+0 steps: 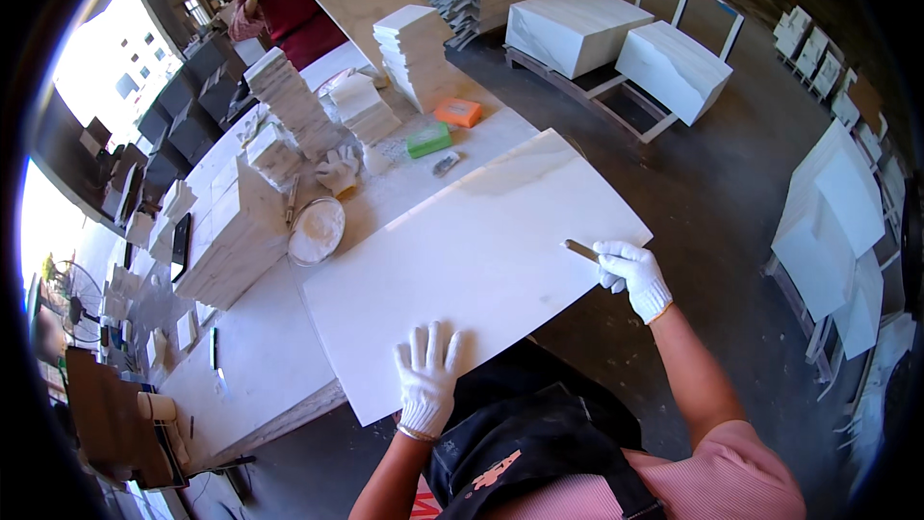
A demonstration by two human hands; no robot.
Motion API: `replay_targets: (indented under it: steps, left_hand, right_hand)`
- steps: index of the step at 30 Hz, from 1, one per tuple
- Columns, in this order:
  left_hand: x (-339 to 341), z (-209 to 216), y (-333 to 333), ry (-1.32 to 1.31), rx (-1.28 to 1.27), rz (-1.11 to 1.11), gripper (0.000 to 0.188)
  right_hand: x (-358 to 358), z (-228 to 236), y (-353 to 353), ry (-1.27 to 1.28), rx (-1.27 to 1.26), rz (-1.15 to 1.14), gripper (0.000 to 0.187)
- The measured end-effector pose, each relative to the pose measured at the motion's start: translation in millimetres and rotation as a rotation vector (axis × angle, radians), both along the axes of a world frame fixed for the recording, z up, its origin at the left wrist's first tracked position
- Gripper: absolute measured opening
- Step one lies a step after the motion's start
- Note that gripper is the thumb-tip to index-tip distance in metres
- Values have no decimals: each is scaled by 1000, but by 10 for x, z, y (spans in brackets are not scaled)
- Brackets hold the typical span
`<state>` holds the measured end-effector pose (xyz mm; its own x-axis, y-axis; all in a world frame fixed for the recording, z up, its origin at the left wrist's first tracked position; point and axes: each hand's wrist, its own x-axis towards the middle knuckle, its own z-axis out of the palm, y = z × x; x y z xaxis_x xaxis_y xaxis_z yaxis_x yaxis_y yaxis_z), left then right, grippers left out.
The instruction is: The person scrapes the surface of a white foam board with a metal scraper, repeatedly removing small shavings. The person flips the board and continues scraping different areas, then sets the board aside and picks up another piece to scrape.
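Directly beneath left fingers (434, 345): white slab (481, 241); right fingers (619, 251) grip tool (581, 250).

Dusty pale tabletop (260, 366) that bore a grey-veined white slab (472, 250) jutting past its edge, tile stacks (223, 241), a bowl (306, 261) of white powder (320, 222), a green block (428, 141), an orange block (457, 113), a glove (338, 170)

No readable text, as far as visible.
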<state>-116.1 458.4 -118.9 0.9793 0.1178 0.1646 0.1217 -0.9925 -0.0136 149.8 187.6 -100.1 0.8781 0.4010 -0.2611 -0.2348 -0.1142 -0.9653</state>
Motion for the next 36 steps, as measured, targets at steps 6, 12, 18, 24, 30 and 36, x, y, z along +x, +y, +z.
replay_targets:
  steps: [6, 12, 18, 24, 30, 36]
  left_hand:
    - [-271, 30, 11, 68, -14, 58, 55]
    - [-347, 13, 47, 70, -55, 67, 59]
    - [-321, 221, 87, 75, -114, 33, 63]
    - [-282, 841, 100, 161, -302, -34, 64]
    - [94, 2195, -82, 279, -211, -223, 44]
    - [-147, 3025, -379, 293, -93, -289, 23]
  right_hand:
    - [-215, -22, 77, 72, 35, 28, 22]
    - [-249, -38, 105, 77, 26, 46, 23]
    - [-225, -8, 84, 90, 10, 81, 22]
    - [-259, -25, 109, 61, 16, 94, 22]
    - [-267, 59, -29, 32, -6, 40, 21]
    - [-327, 99, 76, 63, -14, 48, 22]
